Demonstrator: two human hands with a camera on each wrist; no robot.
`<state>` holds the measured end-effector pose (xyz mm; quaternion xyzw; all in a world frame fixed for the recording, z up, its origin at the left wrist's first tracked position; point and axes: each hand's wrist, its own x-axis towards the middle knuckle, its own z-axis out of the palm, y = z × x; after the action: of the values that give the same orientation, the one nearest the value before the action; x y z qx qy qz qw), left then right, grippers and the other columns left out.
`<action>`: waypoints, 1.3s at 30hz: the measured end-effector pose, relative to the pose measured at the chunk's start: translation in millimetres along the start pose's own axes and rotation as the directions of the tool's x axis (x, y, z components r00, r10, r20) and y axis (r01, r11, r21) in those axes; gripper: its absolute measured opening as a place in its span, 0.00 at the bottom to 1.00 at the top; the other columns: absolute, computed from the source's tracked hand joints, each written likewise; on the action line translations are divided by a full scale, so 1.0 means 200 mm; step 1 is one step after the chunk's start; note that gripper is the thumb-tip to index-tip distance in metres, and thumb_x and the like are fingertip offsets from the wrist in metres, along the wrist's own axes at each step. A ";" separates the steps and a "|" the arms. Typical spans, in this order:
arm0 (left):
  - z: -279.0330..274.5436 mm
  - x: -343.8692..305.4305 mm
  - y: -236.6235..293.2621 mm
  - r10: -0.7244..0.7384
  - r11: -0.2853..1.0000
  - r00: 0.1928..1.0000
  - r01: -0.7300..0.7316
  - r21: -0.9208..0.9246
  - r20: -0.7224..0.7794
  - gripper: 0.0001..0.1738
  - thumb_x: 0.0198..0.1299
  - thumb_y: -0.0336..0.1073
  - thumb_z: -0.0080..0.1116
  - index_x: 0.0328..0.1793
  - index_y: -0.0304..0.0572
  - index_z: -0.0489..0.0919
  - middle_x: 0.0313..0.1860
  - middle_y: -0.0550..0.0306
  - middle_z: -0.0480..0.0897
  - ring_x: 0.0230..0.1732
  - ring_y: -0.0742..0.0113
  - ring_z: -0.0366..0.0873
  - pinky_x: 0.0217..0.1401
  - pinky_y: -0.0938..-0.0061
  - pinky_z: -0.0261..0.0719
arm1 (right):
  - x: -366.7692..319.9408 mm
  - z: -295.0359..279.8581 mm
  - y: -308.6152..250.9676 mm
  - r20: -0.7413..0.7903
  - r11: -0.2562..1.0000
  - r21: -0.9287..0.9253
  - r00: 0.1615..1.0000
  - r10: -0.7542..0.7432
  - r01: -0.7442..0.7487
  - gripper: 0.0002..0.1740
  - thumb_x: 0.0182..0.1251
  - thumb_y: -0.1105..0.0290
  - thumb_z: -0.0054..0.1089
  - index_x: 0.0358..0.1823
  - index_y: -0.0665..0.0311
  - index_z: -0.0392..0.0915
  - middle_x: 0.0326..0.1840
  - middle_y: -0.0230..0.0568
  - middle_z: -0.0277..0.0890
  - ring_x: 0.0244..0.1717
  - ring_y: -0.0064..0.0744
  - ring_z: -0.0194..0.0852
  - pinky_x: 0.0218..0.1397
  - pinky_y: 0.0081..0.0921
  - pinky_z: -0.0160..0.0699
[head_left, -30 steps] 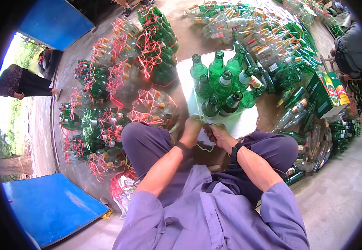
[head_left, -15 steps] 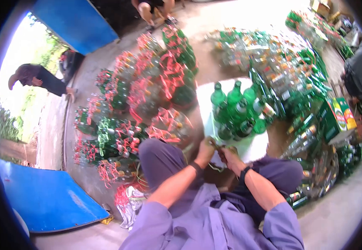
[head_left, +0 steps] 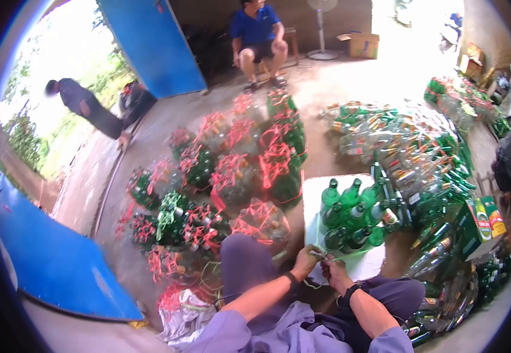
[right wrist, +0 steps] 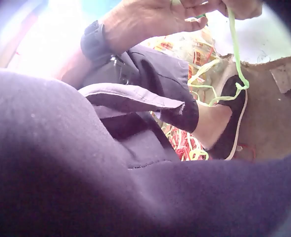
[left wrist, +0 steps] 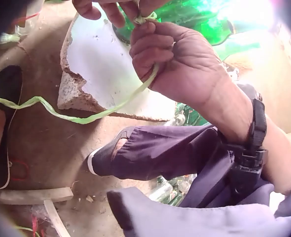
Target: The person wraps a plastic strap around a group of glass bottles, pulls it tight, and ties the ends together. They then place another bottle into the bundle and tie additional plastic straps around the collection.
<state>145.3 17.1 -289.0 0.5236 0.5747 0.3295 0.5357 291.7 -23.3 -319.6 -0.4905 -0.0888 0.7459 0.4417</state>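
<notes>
The left hand (head_left: 306,262) and the right hand (head_left: 336,275) meet just in front of a cluster of green glass bottles (head_left: 355,215), which stand upright on a white slab (head_left: 364,265) with a rough, crumbling edge. Both hands grip pale green twine (left wrist: 79,120): in the left wrist view, the right hand's fingers curl round it, its thumb and forefinger closing at a small knot (left wrist: 148,19), while the left hand's fingertips pinch at that same knot. One length of twine droops from the right hand across the slab's near edge; whether it circles the bottles cannot be told.

To the left, bottle bundles (head_left: 261,226) bound in pinkish-red twine crowd the floor (head_left: 320,150), near a crumpled white sack (head_left: 186,315). To the right lie a broad heap of loose bottles (head_left: 408,141) and a green carton (head_left: 480,228). Further back, a person in a blue shirt (head_left: 256,29) sits beside a standing fan (head_left: 321,35) and a cardboard box (head_left: 363,46).
</notes>
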 end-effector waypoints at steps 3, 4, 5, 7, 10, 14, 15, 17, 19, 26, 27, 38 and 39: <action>0.02 0.06 -0.18 0.083 0.996 0.995 -0.081 -0.033 0.064 0.15 0.52 0.29 0.69 0.46 0.37 0.81 0.35 0.50 0.84 0.37 0.65 0.81 0.39 0.69 0.80 | 0.12 -0.07 0.11 -0.084 0.995 -0.034 0.991 -0.100 0.097 0.19 0.63 0.77 0.60 0.55 0.54 0.78 0.25 0.23 0.71 0.19 0.14 0.61 0.20 0.14 0.56; 0.01 0.04 -0.11 0.043 0.997 0.997 -0.039 -0.071 0.059 0.15 0.51 0.29 0.70 0.46 0.37 0.81 0.37 0.51 0.83 0.37 0.65 0.80 0.39 0.68 0.80 | 0.13 -0.08 0.12 -0.115 0.991 -0.108 0.989 -0.093 0.081 0.22 0.63 0.76 0.61 0.59 0.56 0.79 0.24 0.22 0.70 0.18 0.13 0.58 0.19 0.14 0.54; 0.01 0.10 -0.29 0.261 0.965 0.957 -0.258 -0.040 0.123 0.16 0.51 0.29 0.70 0.47 0.37 0.81 0.37 0.51 0.83 0.37 0.65 0.79 0.38 0.67 0.79 | 0.17 -0.14 0.18 -0.059 0.984 -0.149 0.992 -0.112 0.102 0.22 0.63 0.75 0.62 0.60 0.57 0.80 0.26 0.23 0.73 0.20 0.14 0.62 0.21 0.15 0.58; -0.03 0.07 -0.19 0.555 0.667 0.799 -0.594 0.450 0.231 0.09 0.53 0.28 0.66 0.41 0.44 0.87 0.34 0.52 0.84 0.38 0.60 0.84 0.42 0.68 0.81 | 0.21 -0.19 0.19 -0.033 0.973 -0.184 0.988 -0.148 0.140 0.22 0.64 0.74 0.63 0.61 0.58 0.80 0.28 0.25 0.75 0.22 0.15 0.65 0.23 0.16 0.62; -0.02 0.08 -0.22 0.325 0.934 0.930 -0.344 0.096 0.175 0.09 0.57 0.29 0.65 0.42 0.33 0.86 0.33 0.55 0.86 0.33 0.71 0.80 0.36 0.74 0.78 | 0.08 -0.06 0.12 -0.127 0.978 -0.099 0.972 -0.198 0.186 0.17 0.65 0.70 0.66 0.55 0.61 0.84 0.35 0.31 0.81 0.30 0.21 0.76 0.32 0.21 0.75; -0.02 0.09 -0.27 0.331 0.939 0.898 -0.343 -0.008 0.289 0.08 0.57 0.28 0.62 0.40 0.30 0.86 0.31 0.56 0.86 0.30 0.71 0.79 0.35 0.75 0.76 | -0.06 0.05 0.00 -0.111 0.968 -0.205 0.979 -0.172 0.146 0.14 0.68 0.66 0.65 0.53 0.58 0.84 0.33 0.27 0.74 0.29 0.19 0.68 0.32 0.21 0.65; -0.02 0.09 -0.27 0.312 0.948 0.893 -0.316 -0.042 0.325 0.08 0.56 0.28 0.61 0.39 0.31 0.86 0.31 0.56 0.86 0.30 0.70 0.80 0.36 0.75 0.76 | -0.08 0.06 -0.02 -0.092 0.971 -0.205 0.985 -0.146 0.125 0.15 0.68 0.67 0.65 0.56 0.52 0.84 0.22 0.18 0.65 0.19 0.12 0.57 0.21 0.15 0.50; -0.04 0.05 -0.17 0.306 0.937 0.888 -0.344 0.053 0.343 0.10 0.58 0.30 0.59 0.39 0.34 0.87 0.32 0.57 0.86 0.31 0.69 0.80 0.36 0.76 0.72 | -0.09 0.06 -0.02 -0.072 0.919 -0.357 0.976 -0.203 0.165 0.15 0.70 0.67 0.62 0.57 0.51 0.83 0.23 0.18 0.64 0.19 0.12 0.55 0.21 0.14 0.50; -0.02 0.03 -0.08 -0.084 0.990 0.952 0.112 -0.081 0.294 0.10 0.59 0.32 0.58 0.40 0.37 0.87 0.32 0.59 0.86 0.33 0.71 0.80 0.37 0.75 0.69 | -0.03 0.04 0.02 0.037 0.957 -0.190 0.976 -0.217 0.220 0.16 0.72 0.66 0.58 0.58 0.49 0.83 0.23 0.17 0.64 0.19 0.12 0.54 0.21 0.14 0.50; -0.07 0.02 -0.02 -0.215 0.955 0.893 0.277 -0.107 0.394 0.17 0.57 0.43 0.62 0.50 0.44 0.87 0.40 0.63 0.87 0.38 0.73 0.79 0.41 0.75 0.67 | 0.01 0.01 0.04 0.032 0.981 -0.162 0.994 -0.106 0.110 0.19 0.74 0.66 0.54 0.63 0.47 0.81 0.22 0.17 0.63 0.17 0.12 0.52 0.20 0.14 0.49; -0.07 0.02 0.01 -0.234 0.946 0.886 0.302 -0.115 0.401 0.18 0.56 0.44 0.62 0.50 0.45 0.87 0.39 0.64 0.87 0.40 0.73 0.79 0.44 0.73 0.67 | 0.02 0.01 0.05 0.030 0.981 -0.160 0.994 -0.108 0.112 0.19 0.74 0.66 0.54 0.63 0.47 0.81 0.22 0.17 0.63 0.17 0.12 0.52 0.20 0.14 0.49; -0.05 -0.02 0.06 -0.233 0.951 0.937 0.275 -0.142 0.260 0.15 0.62 0.43 0.56 0.45 0.43 0.86 0.38 0.60 0.87 0.39 0.69 0.82 0.44 0.70 0.70 | 0.18 -0.06 0.16 0.013 0.948 -0.255 0.981 -0.194 0.191 0.20 0.65 0.71 0.62 0.59 0.52 0.84 0.21 0.21 0.68 0.15 0.14 0.50 0.18 0.17 0.47; -0.05 -0.02 0.04 -0.241 0.945 0.950 0.277 -0.176 0.197 0.16 0.65 0.44 0.53 0.43 0.41 0.85 0.38 0.59 0.87 0.39 0.67 0.83 0.42 0.69 0.71 | 0.15 -0.05 0.15 0.013 0.949 -0.253 0.981 -0.193 0.190 0.20 0.65 0.71 0.62 0.59 0.52 0.84 0.21 0.21 0.68 0.15 0.14 0.50 0.18 0.17 0.47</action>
<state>137.1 17.7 -279.2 0.4128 0.5537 0.2659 0.6726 279.8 -21.8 -360.9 -0.5363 -0.2275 0.6791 0.4466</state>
